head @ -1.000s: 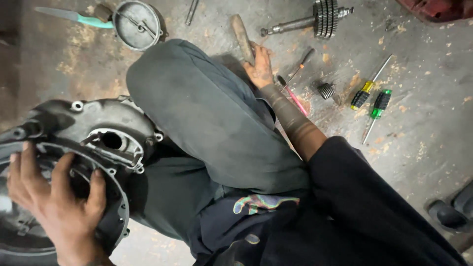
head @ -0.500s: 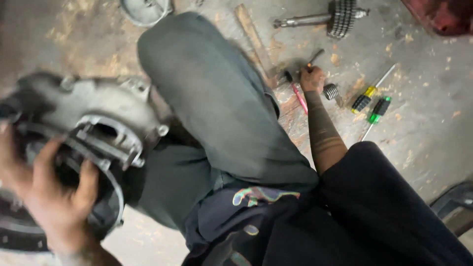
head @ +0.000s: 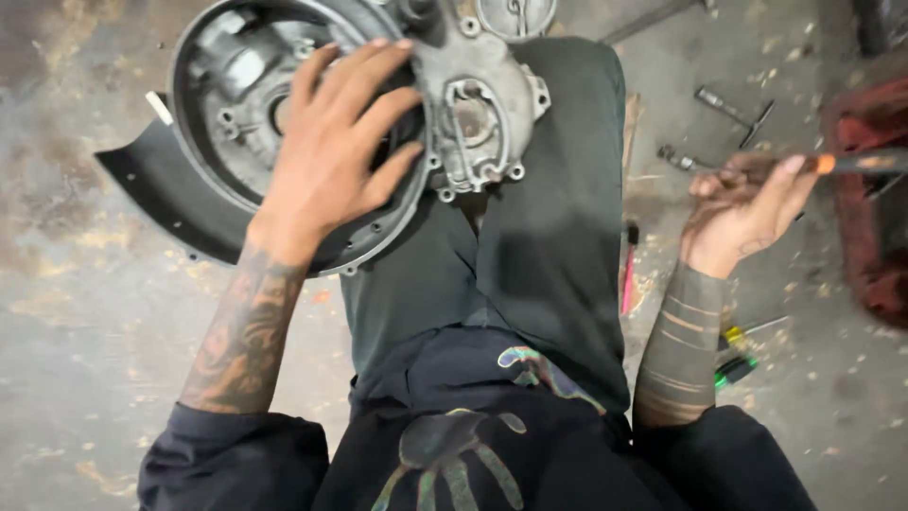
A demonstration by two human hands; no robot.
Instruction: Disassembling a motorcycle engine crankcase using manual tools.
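Raised now, tool [head: 856, 162] between right fingers [head: 747, 180].

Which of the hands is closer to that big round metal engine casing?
Left. The left hand lies spread flat on the engine casing, touching it. The right hand is well off to the other side, beyond the knee, holding a tool above the floor.

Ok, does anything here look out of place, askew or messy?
Mostly the floor: loose tools lie scattered on the concrete by the right hand, including a T-handle wrench and green-handled screwdriver, amid debris. The engine casing sits tilted against the knee, steadied by the left hand.
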